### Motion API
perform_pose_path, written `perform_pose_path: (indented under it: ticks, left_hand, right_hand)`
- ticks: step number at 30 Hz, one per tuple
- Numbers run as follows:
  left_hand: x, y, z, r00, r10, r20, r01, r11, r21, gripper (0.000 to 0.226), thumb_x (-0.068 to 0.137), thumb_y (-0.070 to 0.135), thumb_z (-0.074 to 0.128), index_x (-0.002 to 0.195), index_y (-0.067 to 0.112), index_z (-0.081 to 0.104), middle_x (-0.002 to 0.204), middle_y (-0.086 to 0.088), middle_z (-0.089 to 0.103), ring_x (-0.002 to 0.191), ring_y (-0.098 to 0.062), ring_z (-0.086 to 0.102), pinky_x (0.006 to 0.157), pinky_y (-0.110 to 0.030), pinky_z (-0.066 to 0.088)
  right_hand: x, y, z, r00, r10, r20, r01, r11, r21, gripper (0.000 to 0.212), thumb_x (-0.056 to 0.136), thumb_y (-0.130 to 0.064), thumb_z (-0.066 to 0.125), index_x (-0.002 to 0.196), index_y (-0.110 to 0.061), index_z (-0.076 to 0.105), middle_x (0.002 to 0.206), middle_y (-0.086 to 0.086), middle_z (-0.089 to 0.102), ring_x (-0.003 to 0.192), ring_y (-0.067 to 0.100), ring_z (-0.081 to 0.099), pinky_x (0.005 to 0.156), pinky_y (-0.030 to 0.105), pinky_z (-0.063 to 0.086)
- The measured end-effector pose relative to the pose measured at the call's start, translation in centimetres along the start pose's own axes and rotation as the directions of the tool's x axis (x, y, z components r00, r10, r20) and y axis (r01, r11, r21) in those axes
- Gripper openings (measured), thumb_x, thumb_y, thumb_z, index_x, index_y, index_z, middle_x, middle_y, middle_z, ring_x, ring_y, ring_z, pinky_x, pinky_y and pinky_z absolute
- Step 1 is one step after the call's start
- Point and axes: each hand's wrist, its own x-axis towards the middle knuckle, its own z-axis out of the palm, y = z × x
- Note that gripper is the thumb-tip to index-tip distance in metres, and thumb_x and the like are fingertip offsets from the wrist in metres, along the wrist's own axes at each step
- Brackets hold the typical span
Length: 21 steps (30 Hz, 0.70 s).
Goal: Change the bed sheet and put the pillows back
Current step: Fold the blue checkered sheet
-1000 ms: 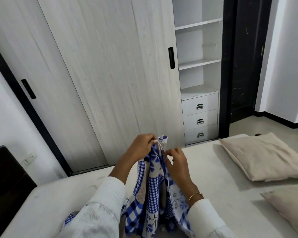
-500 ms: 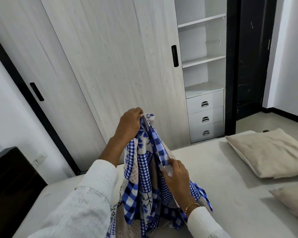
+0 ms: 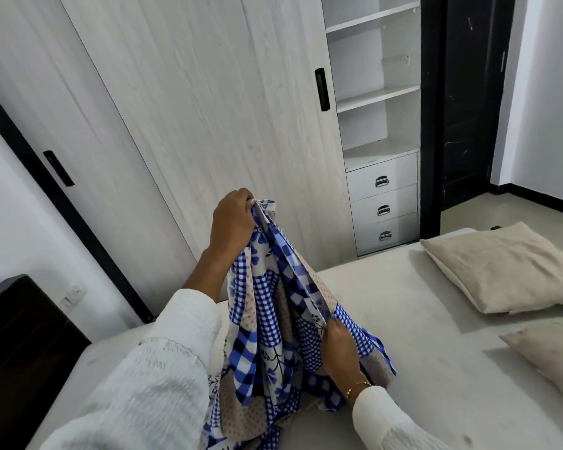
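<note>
Left hand [image 3: 233, 222]: raised above the bed, fingers [image 3: 248, 200] curling round and pinching the top edge of the bed sheet [image 3: 273, 306], holding it up.
Right hand [image 3: 340, 347]: lower and nearer the body, fingers closing on a fold along the sheet's right side, gripping it; thin gold bracelet [image 3: 358, 387] showing at the wrist.
Sleeves: white textured fabric covering both forearms, left sleeve [image 3: 150, 368] filling the lower left, right sleeve [image 3: 384, 417] at the bottom.
Bed sheet: blue-and-white check and flower patchwork with beige dotted patches, hanging bunched from the left hand down to the mattress, lower part lying crumpled on it in front of the body.
Mattress [image 3: 420, 319]: bare, pale grey-beige, carrying the sheet and the pillows.
Near pillow [image 3: 553, 355]: beige, lying at the right edge, partly cut off by the frame.
Far pillow [image 3: 507, 267]: beige, lying flat on the far right part of the mattress, well apart from the sheet.
Wardrobe [image 3: 192, 108]: pale wood-grain sliding doors with black recessed handles, standing beyond the bed.
Shelves and drawers [image 3: 382, 196]: open white shelves over three drawers with metal pulls, right of the sliding doors.
Dark furniture [image 3: 20, 336]: standing at the left beside the bed, against the white wall.
</note>
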Motion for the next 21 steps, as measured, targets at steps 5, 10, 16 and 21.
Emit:
perform_pose_path:
  ticks: [5, 10, 16, 21]
  left_hand:
    - [0.1, 0.0, 0.2, 1.0, 0.005, 0.0, -0.005, 1.0, 0.005, 0.02, 0.097, 0.006, 0.041, 0.095, -0.003, 0.059, 0.093, -0.018, 0.061, 0.082, -0.027, 0.052, 0.068, -0.033, 0.037]
    - [-0.3, 0.2, 0.7, 1.0, 0.02, -0.013, -0.019, 1.0, 0.003, 0.021, 0.097, 0.007, 0.041, 0.098, -0.003, 0.059, 0.095, -0.018, 0.062, 0.084, -0.027, 0.054, 0.069, -0.03, 0.036]
    - [-0.6, 0.0, 0.8, 0.999, 0.027, -0.021, -0.026, 1.0, 0.016, 0.022, 0.098, 0.008, 0.04, 0.099, -0.003, 0.059, 0.097, -0.018, 0.062, 0.084, -0.025, 0.053, 0.068, -0.026, 0.033]
    - [-0.8, -0.8, 1.0, 0.998, -0.004, -0.058, 0.008, 0.998, 0.058, 0.021, 0.096, 0.005, 0.04, 0.096, -0.004, 0.059, 0.094, -0.021, 0.061, 0.084, -0.03, 0.054, 0.066, -0.028, 0.032]
  right_hand:
    - [-0.5, 0.9, -0.7, 0.986, 0.149, 0.081, -0.132, 0.974, -0.183, 0.05, 0.073, -0.008, 0.071, 0.121, -0.01, 0.055, 0.11, 0.016, 0.051, 0.094, 0.035, 0.054, 0.067, 0.043, 0.048]
    - [-0.4, 1.0, -1.9, 0.957, 0.288, -0.022, -0.288, 0.945, -0.153, 0.054, 0.087, -0.005, 0.048, 0.139, -0.018, 0.038, 0.125, 0.011, 0.026, 0.109, 0.032, 0.027, 0.088, 0.047, 0.034]
    - [0.1, 2.8, -3.5, 0.954, 0.299, 0.025, -0.289, 0.938, -0.19, 0.043, 0.091, -0.008, 0.047, 0.131, -0.023, 0.047, 0.144, 0.005, 0.025, 0.126, 0.03, 0.024, 0.096, 0.045, 0.03]
    - [0.5, 3.9, -3.7, 0.952, 0.247, -0.18, -0.251, 0.968, 0.003, 0.018, 0.074, 0.001, 0.067, 0.086, -0.011, 0.073, 0.091, 0.014, 0.062, 0.089, 0.038, 0.053, 0.073, 0.041, 0.029]
